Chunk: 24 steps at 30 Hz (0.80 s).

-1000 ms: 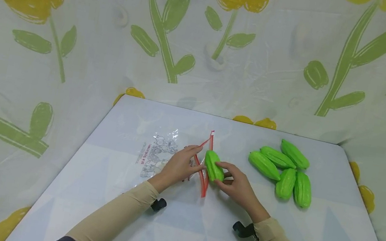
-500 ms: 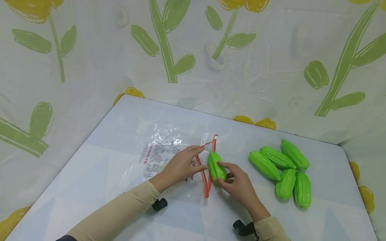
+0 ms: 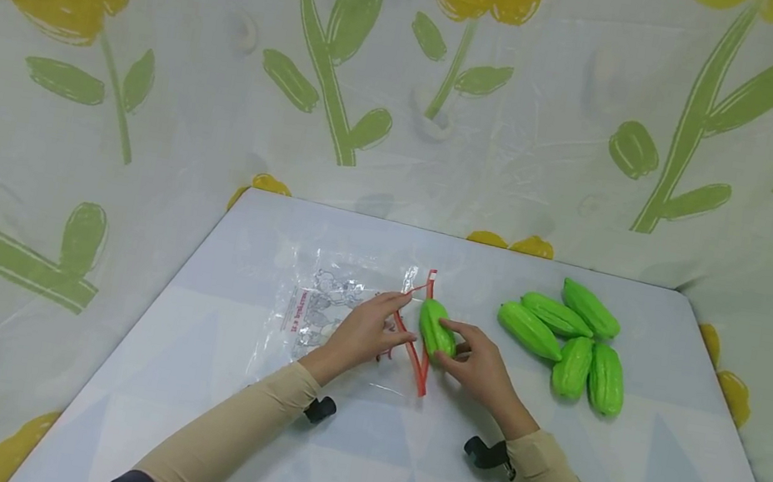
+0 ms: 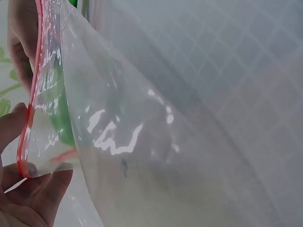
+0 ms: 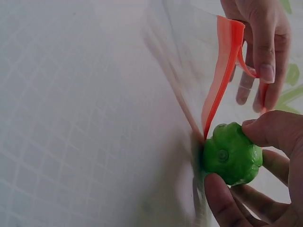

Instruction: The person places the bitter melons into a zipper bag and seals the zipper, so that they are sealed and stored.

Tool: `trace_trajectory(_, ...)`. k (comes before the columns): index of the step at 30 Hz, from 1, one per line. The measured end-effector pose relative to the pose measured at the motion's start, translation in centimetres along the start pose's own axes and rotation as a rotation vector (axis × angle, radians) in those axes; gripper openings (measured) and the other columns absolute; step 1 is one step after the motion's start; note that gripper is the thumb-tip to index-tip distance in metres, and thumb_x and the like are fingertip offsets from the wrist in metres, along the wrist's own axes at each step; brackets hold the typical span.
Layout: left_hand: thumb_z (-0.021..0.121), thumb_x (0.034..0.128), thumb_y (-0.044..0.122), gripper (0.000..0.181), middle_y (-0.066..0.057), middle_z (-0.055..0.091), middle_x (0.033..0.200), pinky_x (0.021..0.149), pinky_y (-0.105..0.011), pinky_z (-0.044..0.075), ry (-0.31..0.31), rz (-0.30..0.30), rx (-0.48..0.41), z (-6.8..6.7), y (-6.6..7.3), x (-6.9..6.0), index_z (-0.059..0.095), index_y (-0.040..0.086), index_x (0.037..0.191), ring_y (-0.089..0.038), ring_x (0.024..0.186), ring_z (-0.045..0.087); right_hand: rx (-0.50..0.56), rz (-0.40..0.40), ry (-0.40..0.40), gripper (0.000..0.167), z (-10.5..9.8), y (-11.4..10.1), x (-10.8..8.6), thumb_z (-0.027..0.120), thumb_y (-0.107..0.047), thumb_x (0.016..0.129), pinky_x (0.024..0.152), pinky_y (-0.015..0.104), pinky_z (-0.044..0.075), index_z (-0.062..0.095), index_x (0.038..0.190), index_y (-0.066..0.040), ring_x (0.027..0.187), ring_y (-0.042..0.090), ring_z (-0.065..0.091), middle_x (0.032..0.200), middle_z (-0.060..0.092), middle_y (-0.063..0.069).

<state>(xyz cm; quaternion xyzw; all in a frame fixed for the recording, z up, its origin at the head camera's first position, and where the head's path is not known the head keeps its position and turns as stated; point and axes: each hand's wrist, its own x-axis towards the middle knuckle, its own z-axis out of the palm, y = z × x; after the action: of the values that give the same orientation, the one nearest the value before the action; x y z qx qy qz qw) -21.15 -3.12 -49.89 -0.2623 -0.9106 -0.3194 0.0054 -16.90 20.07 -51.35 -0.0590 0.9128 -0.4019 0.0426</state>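
A clear zip bag (image 3: 331,300) with a red zip edge and printed line drawings lies on the table, its mouth facing right and parted. My left hand (image 3: 365,329) pinches one red edge of that mouth, as the left wrist view (image 4: 28,194) also shows. My right hand (image 3: 480,365) holds a bright green ribbed gourd (image 3: 436,329) between thumb and fingers at the bag's mouth. In the right wrist view the blunt end of the gourd (image 5: 232,153) faces the camera, beside the red zip edge (image 5: 222,71). Whether its far tip is inside the bag, I cannot tell.
Several more green gourds (image 3: 576,338) lie in a loose group on the right of the white-and-blue table (image 3: 352,455). A flower-printed sheet (image 3: 522,153) hangs behind and along the sides. A black wrist mount (image 3: 485,453) sits under the right forearm.
The gourd and the bag's red mouth have shifted slightly to the right. The bag's body looks more spread out now. Both hands keep their holds and have barely moved.
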Motion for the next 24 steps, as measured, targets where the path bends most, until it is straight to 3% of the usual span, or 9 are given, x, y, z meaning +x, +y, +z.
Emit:
trace_trajectory(4, 0.079, 0.0899, 0.035, 0.073, -0.013, 0.053, 0.149, 0.103, -0.043, 0.051, -0.007, -0.002, -0.005, 0.04, 0.13, 0.03, 0.051, 0.006, 0.150, -0.027, 0.111, 0.067, 0.005, -0.005, -0.008, 0.058, -0.05, 0.10, 0.06, 0.078, -0.025, 0.091, 0.078, 0.040, 0.061, 0.057, 0.146, -0.019, 0.104, 0.031, 0.065, 0.142, 0.055, 0.015)
trace_trajectory(8, 0.080, 0.0899, 0.034, 0.073, -0.012, 0.053, 0.149, 0.102, -0.042, 0.051, -0.013, -0.001, -0.014, 0.20, 0.07, 0.11, 0.050, 0.004, 0.150, -0.026, 0.109, 0.068, 0.032, -0.023, -0.025, 0.056, -0.14, 0.29, 0.11, 0.075, -0.027, 0.094, 0.084, 0.044, 0.059, 0.057, 0.146, -0.019, 0.104, 0.030, 0.066, 0.146, 0.053, 0.014)
trace_trajectory(11, 0.080, 0.0897, 0.033, 0.074, -0.012, 0.053, 0.149, 0.100, -0.042, 0.052, -0.013, 0.000, -0.027, 0.29, -0.01, 0.17, 0.049, 0.004, 0.150, -0.024, 0.102, 0.070, 0.057, -0.034, -0.042, 0.053, -0.18, 0.37, 0.17, 0.072, -0.027, 0.096, 0.085, 0.044, 0.059, 0.057, 0.146, -0.019, 0.105, 0.030, 0.066, 0.148, 0.051, 0.013)
trace_trajectory(24, 0.080, 0.0902, 0.033, 0.073, -0.010, 0.052, 0.151, 0.094, -0.038, 0.056, -0.014, 0.000, -0.023, 0.42, -0.14, 0.18, 0.050, 0.005, 0.150, -0.021, 0.098, 0.069, 0.079, -0.059, -0.061, 0.051, 0.10, 0.34, 0.29, 0.072, -0.026, 0.096, 0.084, 0.042, 0.060, 0.058, 0.145, -0.020, 0.101, 0.027, 0.066, 0.148, 0.052, 0.012)
